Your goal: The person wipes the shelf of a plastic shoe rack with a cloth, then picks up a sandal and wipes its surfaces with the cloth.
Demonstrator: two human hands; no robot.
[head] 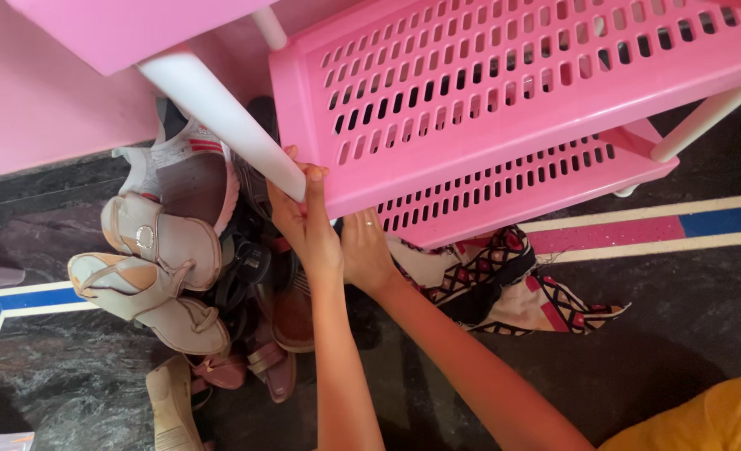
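Sleeve: a yellow sleeve (725, 413) sits at the bottom right corner, nearest the camera, on our right arm.
Floor: dark marbled floor (638, 359) with cream, pink and blue stripes (680, 227) running off to the right and a blue-and-white border at the left.
Left hand: our left hand (304, 221) reaches up to the front corner of the pink plastic rack (504, 100); fingers curl around the white post (220, 113) where it meets the corner of the upper shelf, closed on the post.
Right hand: our right hand (366, 250) is just beside the left, pressed up under the front edge of the same shelf; fingertips are hidden behind the edge, so we cannot tell whether it grips or only props.
Rack: slotted pink shelves tilted in our view, upper tier large across the top right, lower tier (512, 188) showing beneath it, white posts at the corners.
Cloth: a patterned cloth (512, 284) in red, black and cream lies crumpled on the floor under the lower tier, just right of the right wrist.
Shoe pile: to the left of the hands, a heap of footwear, with beige sandals (149, 267) on top, dark and brown pieces beneath, a grey and pink sneaker (182, 163) farther back.
Wall: pink wall (45, 100) behind the pile.
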